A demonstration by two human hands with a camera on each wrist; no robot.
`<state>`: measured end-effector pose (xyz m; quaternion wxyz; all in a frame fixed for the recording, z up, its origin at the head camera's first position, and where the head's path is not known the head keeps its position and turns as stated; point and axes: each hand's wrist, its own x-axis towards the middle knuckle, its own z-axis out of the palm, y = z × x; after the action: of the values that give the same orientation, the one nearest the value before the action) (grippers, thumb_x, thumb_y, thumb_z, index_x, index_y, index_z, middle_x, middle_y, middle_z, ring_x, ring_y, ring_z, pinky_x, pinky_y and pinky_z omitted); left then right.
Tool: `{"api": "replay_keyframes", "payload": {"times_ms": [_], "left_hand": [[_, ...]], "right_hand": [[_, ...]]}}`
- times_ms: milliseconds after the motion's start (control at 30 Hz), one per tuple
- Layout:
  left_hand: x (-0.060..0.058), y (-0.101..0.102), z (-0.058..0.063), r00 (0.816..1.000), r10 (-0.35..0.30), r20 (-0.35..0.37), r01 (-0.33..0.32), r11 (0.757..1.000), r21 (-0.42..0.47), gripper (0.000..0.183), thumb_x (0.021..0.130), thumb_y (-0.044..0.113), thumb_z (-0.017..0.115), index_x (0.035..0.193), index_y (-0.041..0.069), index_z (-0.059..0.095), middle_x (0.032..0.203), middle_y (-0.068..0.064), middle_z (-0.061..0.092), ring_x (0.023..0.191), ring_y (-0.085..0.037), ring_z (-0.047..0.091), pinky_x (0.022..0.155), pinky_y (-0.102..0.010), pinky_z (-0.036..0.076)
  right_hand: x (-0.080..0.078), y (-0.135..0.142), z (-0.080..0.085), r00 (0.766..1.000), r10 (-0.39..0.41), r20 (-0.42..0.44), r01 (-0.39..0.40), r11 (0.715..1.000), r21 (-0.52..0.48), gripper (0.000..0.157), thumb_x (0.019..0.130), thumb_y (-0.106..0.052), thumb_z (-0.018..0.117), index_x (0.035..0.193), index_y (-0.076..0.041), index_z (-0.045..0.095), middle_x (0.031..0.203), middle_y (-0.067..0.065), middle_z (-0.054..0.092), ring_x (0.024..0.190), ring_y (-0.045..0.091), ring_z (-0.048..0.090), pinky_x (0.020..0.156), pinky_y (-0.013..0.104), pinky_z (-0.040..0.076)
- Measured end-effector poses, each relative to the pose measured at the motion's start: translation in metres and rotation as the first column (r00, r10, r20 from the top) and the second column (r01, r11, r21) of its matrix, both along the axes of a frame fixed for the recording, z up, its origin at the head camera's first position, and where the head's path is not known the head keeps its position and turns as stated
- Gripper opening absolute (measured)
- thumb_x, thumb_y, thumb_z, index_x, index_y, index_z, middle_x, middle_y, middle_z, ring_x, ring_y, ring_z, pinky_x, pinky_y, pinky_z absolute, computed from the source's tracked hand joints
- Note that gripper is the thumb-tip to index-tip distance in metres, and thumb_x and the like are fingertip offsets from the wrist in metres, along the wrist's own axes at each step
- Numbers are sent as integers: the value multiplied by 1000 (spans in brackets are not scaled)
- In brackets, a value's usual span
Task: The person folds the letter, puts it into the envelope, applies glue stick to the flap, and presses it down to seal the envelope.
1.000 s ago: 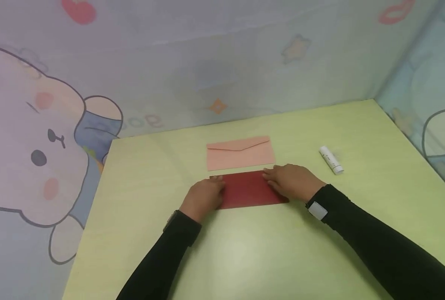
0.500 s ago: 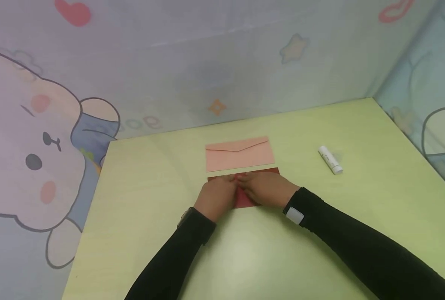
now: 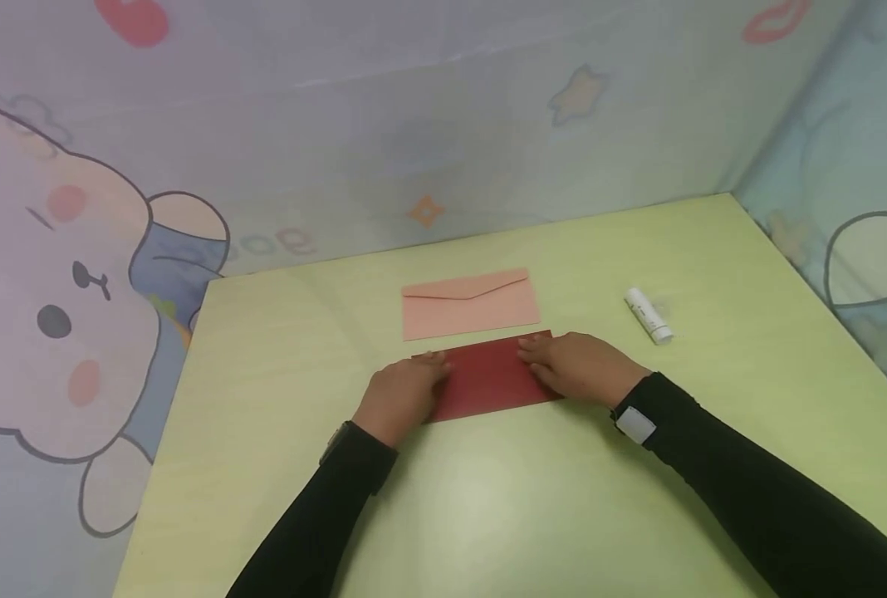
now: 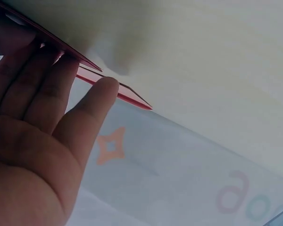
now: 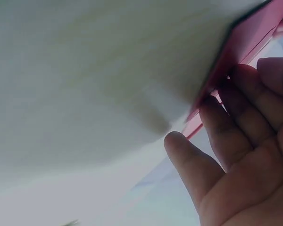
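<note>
A flat red paper rectangle (image 3: 484, 378) lies on the table in front of the person, plain on the side facing up. The left hand (image 3: 402, 394) rests on its left end, fingers stretched over the paper. On the right end lies the right hand (image 3: 581, 365), its fingertips pressing on the red surface. Seen low in the left wrist view, the fingers of the left hand (image 4: 42, 108) extend over the edge of the red paper. In the right wrist view, the right hand (image 5: 254, 141) has its fingertips against the red paper (image 5: 254, 33), little finger apart from it.
Just beyond the red paper lies a pink envelope (image 3: 473, 311) with its pointed flap side up. A white glue stick (image 3: 649, 316) lies to the right at the back. The pale green table (image 3: 301, 332) ends at a cartoon-printed cloth wall (image 3: 324, 149).
Both hands slid together toward the middle of the red paper, then spread apart again to its two ends. The red paper is now slightly more tilted. The envelope and glue stick stay put.
</note>
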<state>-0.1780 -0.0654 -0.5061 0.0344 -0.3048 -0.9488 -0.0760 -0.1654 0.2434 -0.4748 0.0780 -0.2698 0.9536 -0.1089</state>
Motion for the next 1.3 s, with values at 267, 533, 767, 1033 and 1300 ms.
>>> {"api": "replay_keyframes", "payload": {"times_ms": [267,533,767,1033,1300], "left_hand": [[1,-12,-2,996,44,-80,-45,999,-5,35,104,0,75,132,19,87,138,-2,84,125,-21,82,92,-43,72],[-17,-8,-14,997,60,-56,-58,998,38,22,105,-2,73,115,12,86,111,-9,88,97,-27,84,80,-41,70],[-56,-5,-58,995,53,-79,-47,996,74,18,104,8,79,120,14,86,99,-7,87,90,-26,83,76,-45,67],[-52,1,-38,994,110,-1,-110,993,47,31,105,4,75,133,14,85,124,-10,87,114,-31,84,90,-52,70],[-67,-17,-88,985,131,-111,-127,991,44,30,111,19,71,132,33,86,116,0,89,95,-25,85,64,-42,66]], "right_hand": [[0,2,-4,999,3,33,-2,1000,-17,44,114,-17,63,156,-4,67,162,20,67,145,43,69,117,58,60],[-3,-3,-3,1000,-18,12,18,999,39,44,113,-20,67,154,-5,70,160,18,69,148,40,68,115,57,62],[-18,2,-4,1000,-16,5,16,1000,13,43,114,-18,65,153,-2,69,159,23,68,146,44,69,116,58,61],[-31,3,2,999,-24,23,24,1000,-4,45,115,-17,63,157,-1,66,158,24,68,141,47,71,117,58,60],[-19,9,5,999,-22,42,25,998,-58,46,114,-16,66,158,-3,66,158,24,68,138,46,73,113,57,62]]}}
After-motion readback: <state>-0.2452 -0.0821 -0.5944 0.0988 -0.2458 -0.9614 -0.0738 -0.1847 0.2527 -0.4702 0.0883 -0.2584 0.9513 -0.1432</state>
